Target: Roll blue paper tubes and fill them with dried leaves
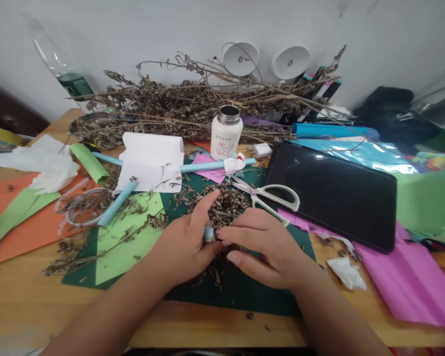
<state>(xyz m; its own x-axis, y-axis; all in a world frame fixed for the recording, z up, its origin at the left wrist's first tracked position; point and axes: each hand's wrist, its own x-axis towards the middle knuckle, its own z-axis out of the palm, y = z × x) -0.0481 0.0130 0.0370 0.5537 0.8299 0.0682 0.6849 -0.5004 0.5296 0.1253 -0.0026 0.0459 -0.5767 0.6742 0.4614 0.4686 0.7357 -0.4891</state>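
Note:
My left hand (pixel 187 242) and my right hand (pixel 261 244) meet over a dark green cutting mat (pixel 244 291). Between their fingertips they pinch a small light blue paper roll (pixel 208 234). Both hands have fingers curled round it. A clump of dried brown flowers (pixel 222 202) lies just beyond the fingers, partly hidden under the hands. White-handled scissors (pixel 270 195) lie right behind my right hand, blades open.
A big heap of dried branches (pixel 193 101) lies along the wall. A white bottle (pixel 226 132), white paper (pixel 152 160), blue paper rolls (pixel 116 203), tape roll (pixel 79 207), black tablet (pixel 335 193), pink paper (pixel 408 282), green and orange sheets (pixel 25 222), tissue (pixel 44 160) surround the mat.

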